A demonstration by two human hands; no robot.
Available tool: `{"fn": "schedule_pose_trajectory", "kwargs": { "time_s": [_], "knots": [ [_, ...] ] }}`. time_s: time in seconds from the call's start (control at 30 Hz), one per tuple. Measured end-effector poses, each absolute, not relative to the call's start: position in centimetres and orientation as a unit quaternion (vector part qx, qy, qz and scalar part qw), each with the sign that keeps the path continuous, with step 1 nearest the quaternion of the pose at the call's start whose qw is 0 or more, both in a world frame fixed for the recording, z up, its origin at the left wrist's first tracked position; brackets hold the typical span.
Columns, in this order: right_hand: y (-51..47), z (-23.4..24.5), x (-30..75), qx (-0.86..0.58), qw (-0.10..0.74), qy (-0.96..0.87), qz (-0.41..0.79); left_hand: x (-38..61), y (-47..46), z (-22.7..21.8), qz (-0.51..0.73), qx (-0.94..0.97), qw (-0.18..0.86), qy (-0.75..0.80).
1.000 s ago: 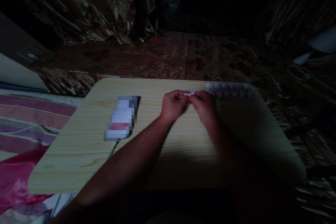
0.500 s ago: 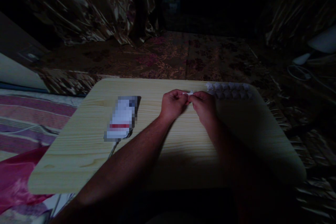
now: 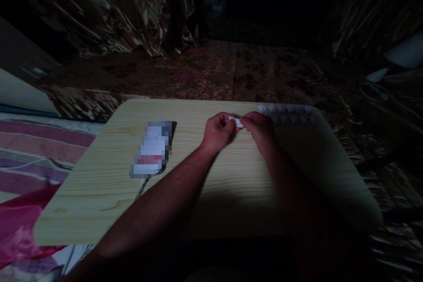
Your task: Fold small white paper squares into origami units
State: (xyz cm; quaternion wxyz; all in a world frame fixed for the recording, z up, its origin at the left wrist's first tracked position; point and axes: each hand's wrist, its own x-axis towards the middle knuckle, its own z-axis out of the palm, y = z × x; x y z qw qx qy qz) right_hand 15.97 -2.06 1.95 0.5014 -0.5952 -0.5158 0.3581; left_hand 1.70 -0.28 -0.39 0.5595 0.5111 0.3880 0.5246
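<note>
Between my hands is a small folded piece of white paper [image 3: 236, 122], partly covered by fingers. My left hand [image 3: 218, 132] pinches its left end between thumb and forefinger. At the paper's right end, my right hand [image 3: 261, 128] has thumb and fingertips closed on it. Both hands are above the far middle of the wooden table [image 3: 238, 172]. Just beyond my right hand, several small pale folded paper stars [image 3: 282, 109] lie in two rows along the back right edge; the hand hides some of the nearer row.
A phone-like device [image 3: 152, 147], blurred out, lies on the table's left with a cable [image 3: 141, 188] running toward me. Left of the table is a bed with striped bedding [image 3: 42, 145]. A dim lamp [image 3: 406, 53] stands at the right. Patterned fabric [image 3: 198, 70] covers the surface behind.
The paper now shows more of its white face between my hands. My right fingers have shifted slightly right, toward the paper's end. My left hand stays almost in place.
</note>
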Motion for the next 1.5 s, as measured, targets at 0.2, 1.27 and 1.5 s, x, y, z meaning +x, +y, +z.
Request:
{"fn": "schedule_pose_trajectory", "kwargs": {
  "time_s": [0.2, 1.27, 1.5],
  "knots": [
    [-2.3, 1.9, 16.2, -0.599, 0.48, -0.545, 0.337, 1.6, -0.3, -0.7, 0.504, 0.538, 0.553, 0.388],
    [-2.4, 1.4, 15.7, -0.58, 0.503, -0.538, 0.349, 1.5, 0.0, -0.2, 0.535, 0.508, 0.584, 0.338],
    [-2.3, 1.3, 15.8, -0.581, 0.506, -0.525, 0.361, 1.5, -0.1, -0.3, 0.523, 0.528, 0.588, 0.32]
  ]
}}
